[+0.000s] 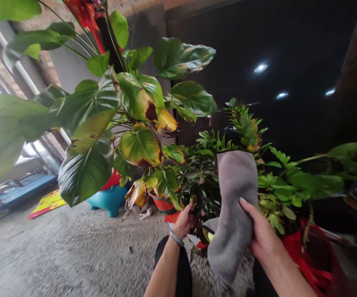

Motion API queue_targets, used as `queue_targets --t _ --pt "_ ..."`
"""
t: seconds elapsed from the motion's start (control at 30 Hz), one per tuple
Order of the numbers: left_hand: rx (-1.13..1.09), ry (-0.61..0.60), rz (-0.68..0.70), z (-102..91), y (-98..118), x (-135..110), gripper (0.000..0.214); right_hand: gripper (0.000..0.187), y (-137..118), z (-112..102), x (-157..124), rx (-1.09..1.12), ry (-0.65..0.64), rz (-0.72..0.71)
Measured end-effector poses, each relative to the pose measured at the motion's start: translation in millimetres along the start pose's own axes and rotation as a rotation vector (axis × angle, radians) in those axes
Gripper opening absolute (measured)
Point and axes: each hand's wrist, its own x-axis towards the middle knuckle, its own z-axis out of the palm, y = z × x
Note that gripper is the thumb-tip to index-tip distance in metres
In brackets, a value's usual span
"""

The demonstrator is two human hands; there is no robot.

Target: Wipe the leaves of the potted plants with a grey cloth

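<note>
A grey cloth (236, 206) is held upright in the right hand (263, 237), the fingers closed along its right edge, just in front of a small dark-leaved plant (201, 181). That plant's foliage is gripped by the left hand (183, 222), fingers curled shut. A large plant (135, 123) with yellowing leaves is seen left, above a rough floor (73, 247).

- The right hand (263, 235) grips a grey cloth (236, 206), which stands upright in front of the foliage.
- The left hand (184, 222), a band on its wrist, reaches into a dark-leaved plant (197, 181).
- A large-leaved plant (104, 119) with yellowed, brown-edged leaves rises on the left.
- A teal pot (109, 200) sits on the gravel floor (73, 251).
</note>
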Motion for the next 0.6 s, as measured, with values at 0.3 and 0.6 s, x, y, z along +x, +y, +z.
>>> queue_targets --t 0.3,0.6 --pt "0.323 -0.167 0.201 -21.3 1 4 0.039 0.036 78 -59 -30 -0.238 0.016 0.241" --pt "0.415 -0.120 0.221 -23.5 0 1 0.049 0.039 8 -4 -1 0.019 -0.062 0.017"
